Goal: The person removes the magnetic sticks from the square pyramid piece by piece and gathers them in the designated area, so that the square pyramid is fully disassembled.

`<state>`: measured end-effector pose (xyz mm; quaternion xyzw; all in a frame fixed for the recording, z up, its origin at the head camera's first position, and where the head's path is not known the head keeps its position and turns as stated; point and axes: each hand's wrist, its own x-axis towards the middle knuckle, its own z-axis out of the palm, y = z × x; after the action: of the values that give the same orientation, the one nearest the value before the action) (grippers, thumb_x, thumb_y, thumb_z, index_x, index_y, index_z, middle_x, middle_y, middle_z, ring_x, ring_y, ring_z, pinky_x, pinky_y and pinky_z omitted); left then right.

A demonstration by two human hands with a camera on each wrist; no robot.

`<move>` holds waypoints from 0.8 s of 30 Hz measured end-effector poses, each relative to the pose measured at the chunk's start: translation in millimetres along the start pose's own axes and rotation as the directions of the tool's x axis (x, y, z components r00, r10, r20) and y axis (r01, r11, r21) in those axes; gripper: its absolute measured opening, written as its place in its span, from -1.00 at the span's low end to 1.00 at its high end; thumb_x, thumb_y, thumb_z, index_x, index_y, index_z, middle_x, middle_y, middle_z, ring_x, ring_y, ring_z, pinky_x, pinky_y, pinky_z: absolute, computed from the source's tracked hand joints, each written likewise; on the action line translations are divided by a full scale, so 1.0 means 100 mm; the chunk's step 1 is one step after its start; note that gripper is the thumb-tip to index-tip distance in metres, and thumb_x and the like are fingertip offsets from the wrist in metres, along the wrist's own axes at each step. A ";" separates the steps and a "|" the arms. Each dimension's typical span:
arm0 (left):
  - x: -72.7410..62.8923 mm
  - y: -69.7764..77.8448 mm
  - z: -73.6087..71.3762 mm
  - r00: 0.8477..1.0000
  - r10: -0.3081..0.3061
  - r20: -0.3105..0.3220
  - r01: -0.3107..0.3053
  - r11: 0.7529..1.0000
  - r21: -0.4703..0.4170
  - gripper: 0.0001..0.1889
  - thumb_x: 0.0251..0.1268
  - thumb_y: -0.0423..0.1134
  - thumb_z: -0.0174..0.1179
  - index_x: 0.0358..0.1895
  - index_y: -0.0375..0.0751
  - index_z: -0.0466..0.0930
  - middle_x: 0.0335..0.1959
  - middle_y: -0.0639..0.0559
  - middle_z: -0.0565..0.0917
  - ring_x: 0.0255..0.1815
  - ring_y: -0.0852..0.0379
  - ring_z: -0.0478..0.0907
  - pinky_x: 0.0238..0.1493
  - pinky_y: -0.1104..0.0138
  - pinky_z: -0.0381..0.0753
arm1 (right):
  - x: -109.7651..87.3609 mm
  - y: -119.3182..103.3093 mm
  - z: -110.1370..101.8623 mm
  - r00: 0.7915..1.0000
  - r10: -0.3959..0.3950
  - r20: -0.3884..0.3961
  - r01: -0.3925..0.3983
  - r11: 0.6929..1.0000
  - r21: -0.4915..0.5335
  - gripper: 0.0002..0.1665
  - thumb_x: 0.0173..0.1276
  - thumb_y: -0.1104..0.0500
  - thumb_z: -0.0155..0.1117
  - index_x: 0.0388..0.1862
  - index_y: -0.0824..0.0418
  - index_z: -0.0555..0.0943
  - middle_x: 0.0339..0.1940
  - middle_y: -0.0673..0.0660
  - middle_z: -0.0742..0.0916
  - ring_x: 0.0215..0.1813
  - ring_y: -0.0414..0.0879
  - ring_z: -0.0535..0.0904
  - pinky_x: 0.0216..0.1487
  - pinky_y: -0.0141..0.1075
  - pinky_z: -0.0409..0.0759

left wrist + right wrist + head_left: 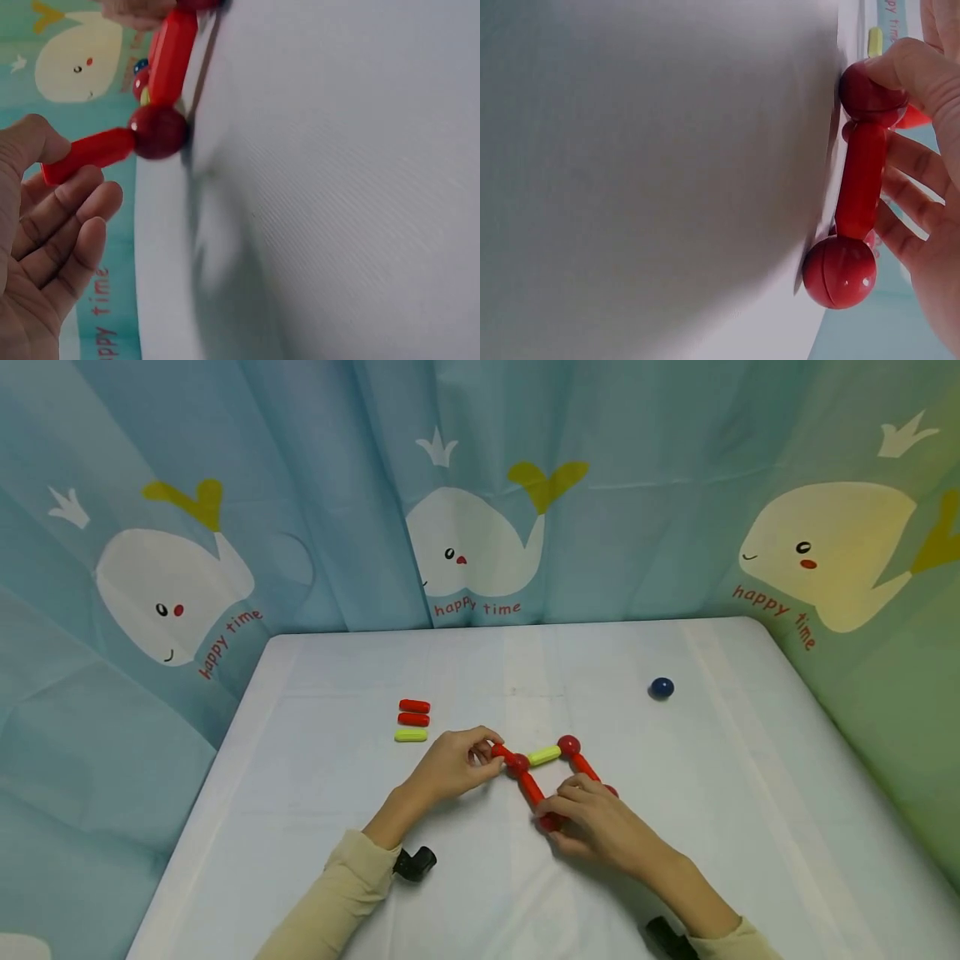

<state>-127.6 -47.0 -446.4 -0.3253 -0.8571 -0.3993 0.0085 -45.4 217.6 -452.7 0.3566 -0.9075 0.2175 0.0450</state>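
Thumb and fingertips of my left hand [455,763] pinch the outer end of a red rod [94,155], whose other end meets a red ball [158,131]. That ball is one corner of a four-sided frame of red balls, red rods and a yellow-green rod [544,756]. My right hand [600,827] grips the near corner ball [872,91] with its thumb on top and fingers curled behind. From there another red rod [861,180] runs to a further red ball [838,272], partly hidden by the hand in the head view.
Two red rods [414,706] and a yellow-green rod [411,736] lie loose left of the frame. A dark blue ball [662,687] sits at the back right of the white table [337,677]. A whale-print curtain [637,560] stands behind.
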 end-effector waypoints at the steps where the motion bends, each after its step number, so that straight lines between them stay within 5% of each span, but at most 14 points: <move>1: -0.01 -0.02 -0.01 1.000 -0.009 0.002 0.009 1.000 -0.009 -0.79 0.26 -0.35 0.37 -0.06 -0.21 0.70 -0.39 0.09 0.73 -0.43 0.26 0.54 -0.32 0.44 0.56 | -0.01 0.00 -0.01 1.000 0.005 0.005 -0.005 1.000 0.001 -0.66 0.18 0.17 0.55 -0.07 -0.09 0.71 -0.23 -0.23 0.66 -0.03 -0.20 0.46 -0.04 -0.18 0.57; 13: -0.08 -0.13 -0.01 0.997 -0.061 0.051 0.060 0.998 0.003 -0.80 0.29 -0.37 0.38 -0.05 -0.23 0.69 -0.30 0.04 0.77 -0.34 0.22 0.61 -0.27 0.38 0.60 | 0.02 0.03 -0.08 0.995 0.090 0.039 -0.092 0.995 0.040 -0.68 0.26 0.05 0.54 -0.02 -0.06 0.70 -0.25 -0.23 0.67 -0.14 -0.28 0.50 -0.14 -0.30 0.57; 19: -0.07 -0.14 0.02 0.997 -0.036 0.075 0.037 0.999 -0.012 -0.81 0.32 -0.35 0.37 -0.04 -0.22 0.69 -0.28 0.04 0.78 -0.29 0.21 0.65 -0.21 0.33 0.63 | 0.19 -0.01 -0.08 0.981 0.187 -0.047 -0.186 0.982 0.034 -0.41 0.31 0.08 0.50 0.31 0.06 0.59 -0.18 -0.03 0.76 -0.18 -0.18 0.68 -0.22 -0.28 0.65; 24: -0.07 -0.15 0.06 0.996 -0.029 0.084 0.031 0.999 -0.025 -0.82 0.32 -0.33 0.38 -0.05 -0.20 0.69 -0.29 0.05 0.77 -0.29 0.23 0.64 -0.20 0.36 0.62 | 0.34 -0.02 -0.04 0.968 0.239 -0.079 -0.241 0.971 -0.006 -0.47 0.31 0.12 0.49 0.25 0.09 0.63 -0.24 0.00 0.76 -0.28 -0.20 0.64 -0.38 -0.36 0.56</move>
<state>-128.9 -53.6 -462.1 -0.3289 -0.8561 -0.3968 -0.0379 -69.5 197.0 -440.1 0.2351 -0.9432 0.2279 0.0565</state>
